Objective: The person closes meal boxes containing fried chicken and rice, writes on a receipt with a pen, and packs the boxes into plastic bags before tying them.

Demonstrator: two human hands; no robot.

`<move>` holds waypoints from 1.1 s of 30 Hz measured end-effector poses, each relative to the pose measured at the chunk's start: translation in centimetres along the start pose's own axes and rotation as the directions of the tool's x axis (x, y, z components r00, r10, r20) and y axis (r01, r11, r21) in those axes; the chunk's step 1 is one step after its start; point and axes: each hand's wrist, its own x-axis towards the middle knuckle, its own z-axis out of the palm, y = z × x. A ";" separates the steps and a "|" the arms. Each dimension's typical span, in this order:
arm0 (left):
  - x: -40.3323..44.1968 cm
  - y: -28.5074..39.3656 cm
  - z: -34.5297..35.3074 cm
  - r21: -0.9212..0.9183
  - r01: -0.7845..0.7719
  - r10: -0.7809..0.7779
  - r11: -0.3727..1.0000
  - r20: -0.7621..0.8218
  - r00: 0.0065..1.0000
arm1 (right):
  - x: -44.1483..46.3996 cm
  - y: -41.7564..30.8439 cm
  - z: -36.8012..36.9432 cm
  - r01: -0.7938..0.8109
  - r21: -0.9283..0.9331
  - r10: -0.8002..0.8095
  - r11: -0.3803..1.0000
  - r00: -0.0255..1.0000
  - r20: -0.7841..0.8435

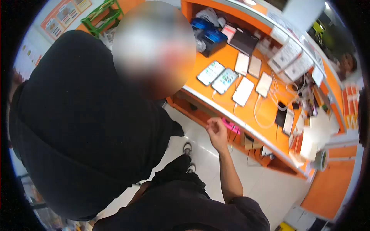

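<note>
My right hand [217, 131] is raised in front of the orange desk [269, 117], over its front edge side, with fingers curled and thumb near them; whether it holds anything is too small to tell. Beyond it on the desktop lie several phones, among them a lit phone [224, 81], another lit phone [211, 72] and a white-screened phone [243, 91] with a cable. My left arm [138, 193] hangs low beside my body, and its hand is hidden.
A person in black [84, 127] stands close at the left, leaning toward the desk. White cables [263, 126] loop over the desktop. A dark box [213, 42] sits at the back. A cup [320, 159] stands at the right end. Another person [348, 62] is beyond the counter.
</note>
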 end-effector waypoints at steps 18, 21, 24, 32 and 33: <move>-8.9 51.4 -20.4 -0.796 -0.517 0.707 0.314 -0.168 0.687 | 69.3 -3.7 27.2 0.502 -0.797 -0.148 0.336 0.864 0.481; -7.4 53.0 -20.5 -0.752 -0.590 0.555 0.294 -0.368 0.746 | 77.2 1.0 28.7 0.427 -0.874 0.060 0.231 0.890 0.451; -7.5 54.7 -21.7 -0.731 -0.541 0.351 0.416 -0.420 0.837 | 79.4 5.2 30.5 0.407 -0.904 0.280 0.129 0.860 0.427; -5.7 65.4 -30.6 -0.332 -0.834 0.616 0.440 -0.565 0.550 | 79.6 0.7 31.7 0.318 -0.944 0.262 0.095 0.906 0.331; -5.6 65.6 -30.3 -0.374 -0.849 0.609 0.374 -0.591 0.529 | 79.9 0.1 31.8 0.316 -0.939 0.255 0.137 0.904 0.342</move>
